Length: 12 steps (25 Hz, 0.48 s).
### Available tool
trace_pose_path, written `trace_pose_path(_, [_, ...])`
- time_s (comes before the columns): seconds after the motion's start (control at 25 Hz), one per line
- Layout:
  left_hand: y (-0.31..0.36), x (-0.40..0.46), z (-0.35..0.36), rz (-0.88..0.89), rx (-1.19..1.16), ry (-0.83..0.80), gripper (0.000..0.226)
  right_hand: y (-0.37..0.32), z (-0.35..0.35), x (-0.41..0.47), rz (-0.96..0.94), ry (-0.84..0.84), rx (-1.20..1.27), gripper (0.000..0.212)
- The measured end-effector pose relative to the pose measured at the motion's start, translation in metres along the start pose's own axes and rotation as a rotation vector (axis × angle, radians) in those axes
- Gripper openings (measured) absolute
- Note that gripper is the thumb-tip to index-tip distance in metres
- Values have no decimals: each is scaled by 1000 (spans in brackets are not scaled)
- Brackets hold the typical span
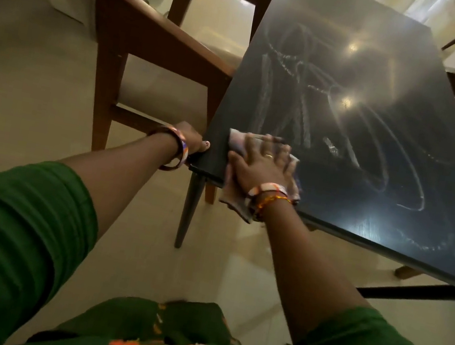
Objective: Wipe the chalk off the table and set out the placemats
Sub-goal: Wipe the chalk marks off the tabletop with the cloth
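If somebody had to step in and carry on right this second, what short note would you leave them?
Left hand grips the table at its near-left corner. Right hand presses a cloth flat on the top beside that corner; part of the cloth hangs over the near edge.
Done: wiping is barely begun.
Left: chalk scribbles cover most of the dark top; wipe them off. No placemats in view; find them and set them out.

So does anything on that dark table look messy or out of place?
Yes: white chalk scribbles loop across most of the dark table, which is why it looks dirty. The right hand presses a cloth flat at the near corner, while the left hand grips the table's edge. Nothing looks spilled or broken.
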<state>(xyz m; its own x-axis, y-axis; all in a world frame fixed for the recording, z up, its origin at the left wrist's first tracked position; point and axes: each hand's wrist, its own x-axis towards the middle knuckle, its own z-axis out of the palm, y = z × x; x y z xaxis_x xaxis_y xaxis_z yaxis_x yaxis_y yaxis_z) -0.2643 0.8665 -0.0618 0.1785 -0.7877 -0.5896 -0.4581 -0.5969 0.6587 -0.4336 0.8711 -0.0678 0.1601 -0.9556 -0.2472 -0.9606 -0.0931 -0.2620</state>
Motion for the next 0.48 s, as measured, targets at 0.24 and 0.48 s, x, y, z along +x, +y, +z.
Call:
trace_pose_path(0.24, [-12, -1, 10, 101, -52, 58, 31, 43, -13, 8, 23, 7, 31, 61])
trace_pose_path(0.48, [-11, -3, 9, 61, -123, 34, 37, 121, -43, -20, 475, 47, 113, 63])
